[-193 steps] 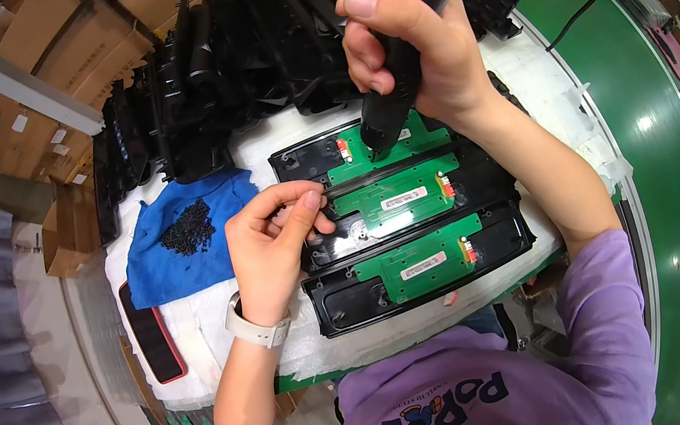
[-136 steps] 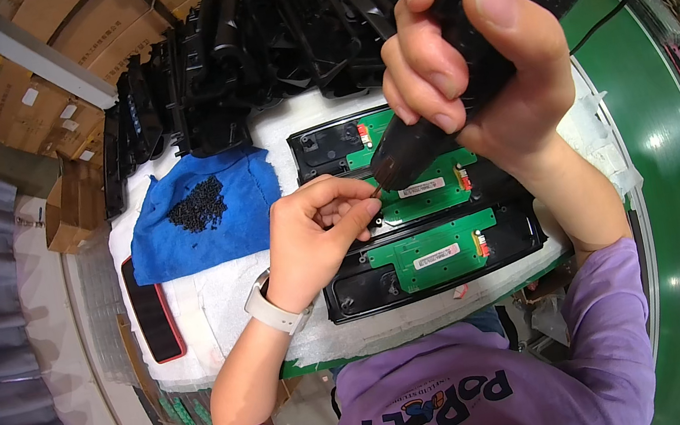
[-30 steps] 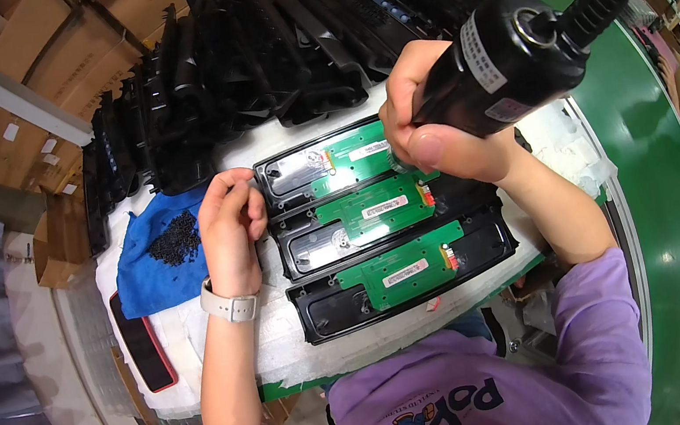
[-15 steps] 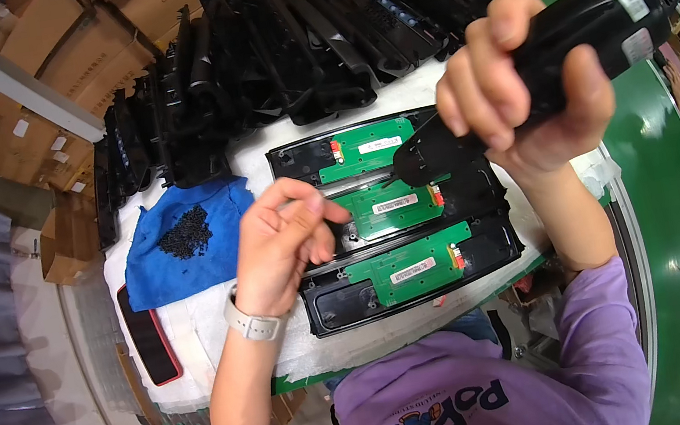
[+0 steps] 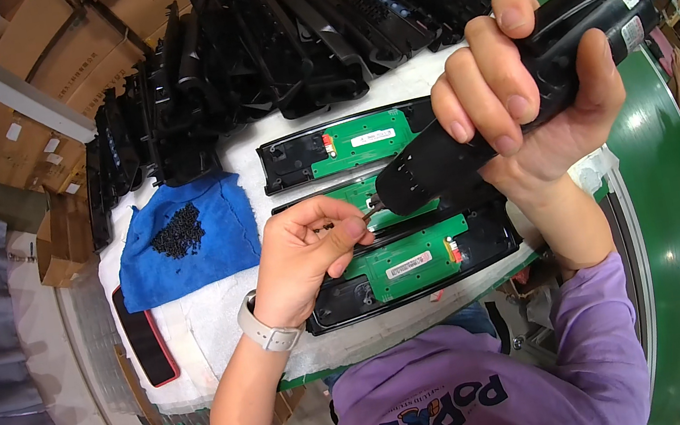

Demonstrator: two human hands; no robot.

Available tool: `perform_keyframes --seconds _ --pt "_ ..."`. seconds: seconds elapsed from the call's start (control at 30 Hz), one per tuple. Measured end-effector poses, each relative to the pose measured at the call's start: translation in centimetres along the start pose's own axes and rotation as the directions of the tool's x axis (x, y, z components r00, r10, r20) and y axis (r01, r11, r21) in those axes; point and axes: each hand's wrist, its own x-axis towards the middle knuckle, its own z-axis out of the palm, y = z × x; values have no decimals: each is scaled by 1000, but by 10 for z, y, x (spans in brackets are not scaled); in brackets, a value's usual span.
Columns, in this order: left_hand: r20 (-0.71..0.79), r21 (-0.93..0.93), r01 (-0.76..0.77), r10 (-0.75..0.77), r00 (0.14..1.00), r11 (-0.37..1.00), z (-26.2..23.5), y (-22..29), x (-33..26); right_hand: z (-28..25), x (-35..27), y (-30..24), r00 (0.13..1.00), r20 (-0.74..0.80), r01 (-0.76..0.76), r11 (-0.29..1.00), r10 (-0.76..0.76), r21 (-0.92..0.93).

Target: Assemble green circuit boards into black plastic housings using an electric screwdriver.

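The right hand [image 5: 530,93] is gripping a black electric screwdriver [image 5: 508,92], fingers wrapped tight round the barrel, tilting it so the bit end is pointing down-left at the middle housing [image 5: 375,207]. The left hand [image 5: 307,258] is pinching its thumb and forefinger together right at the bit tip, apparently holding a small screw there (too small to confirm), likely to seat it on the bit before driving.

Three black housings with green circuit boards are lying side by side on the white padded mat [image 5: 215,321]; the middle housing is the landmark. The top housing [image 5: 338,146] is sitting just beyond it, the near housing [image 5: 410,264] just in front, nearest the person. Left of the middle housing a blue cloth [image 5: 184,241] is keeping a pile of black screws [image 5: 177,232] from rolling, within the left hand's reach. Further left and nearer, a red-edged phone [image 5: 144,337] is lying flat. Beyond the top housing, a row of black plastic covers [image 5: 285,34] is stacked on edge. Right of the housings, a green conveyor belt [image 5: 665,188] is running past.
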Motion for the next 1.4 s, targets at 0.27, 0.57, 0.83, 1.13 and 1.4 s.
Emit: perform_keyframes --seconds 0.27,0.57,0.83,1.13,1.4 --pt "-4 162 34 -34 999 986 3 3 -2 1 -3 3 998 31 -61 997 63 -40" --pt "-165 75 -90 102 981 993 -3 4 5 -21 18 -1 970 -240 -20 977 -33 -211" --pt "-211 63 -123 133 968 990 -13 8 3 -33 16 14 968 -249 -127 813 -23 -568" --pt "-205 53 -52 62 977 997 -9 14 4 -21 22 26 969 -243 -203 719 49 -665" --pt "-86 17 -10 11 996 1000 -8 16 -1 -18 20 25 979 -196 -181 668 54 -722"
